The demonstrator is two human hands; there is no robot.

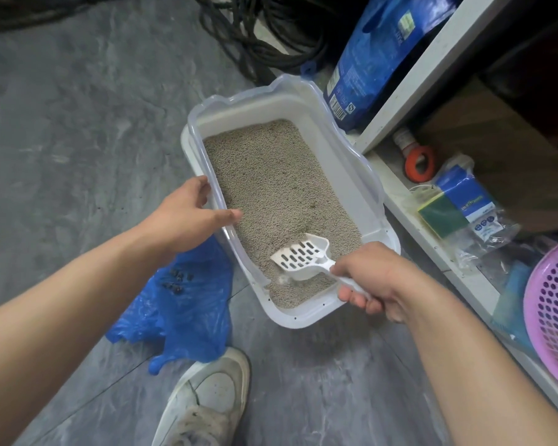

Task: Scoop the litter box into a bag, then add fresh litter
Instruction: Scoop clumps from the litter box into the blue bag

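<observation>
Head view shows the left hand (187, 217) gripping the near-left rim of the white litter box (372, 201) on the grey floor, while the right hand (372, 280) clasps the handle of a white slotted scoop (300, 254) above the litter, beside a blue plastic bag (181, 304) holding dark clumps.

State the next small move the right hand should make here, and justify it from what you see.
Probably dip the white slotted plastic scoop, gripped by the right hand, into the grey litter: it looks empty, while the left hand holds the white plastic litter box.
</observation>
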